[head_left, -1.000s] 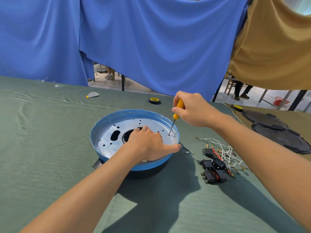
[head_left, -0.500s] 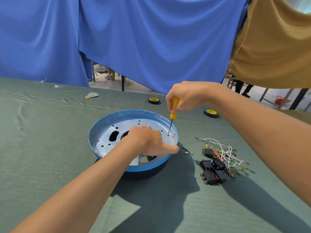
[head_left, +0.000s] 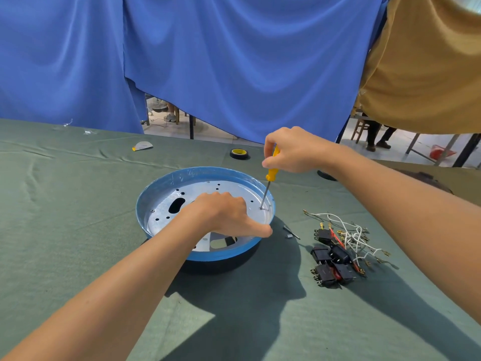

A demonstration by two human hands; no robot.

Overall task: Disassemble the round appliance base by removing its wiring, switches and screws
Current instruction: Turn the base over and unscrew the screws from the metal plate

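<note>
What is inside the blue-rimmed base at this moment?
Inside the base: a silver plate with holes, the left hand holding it, and the screwdriver tip on a screw near the right rim. The hand hides the plate's centre.

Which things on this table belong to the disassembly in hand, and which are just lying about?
In the job:
round base, held by the left hand
yellow screwdriver, gripped by the right hand, tip on a screw
removed switches and wires

Lying about:
tape roll
half-round scrap
</note>
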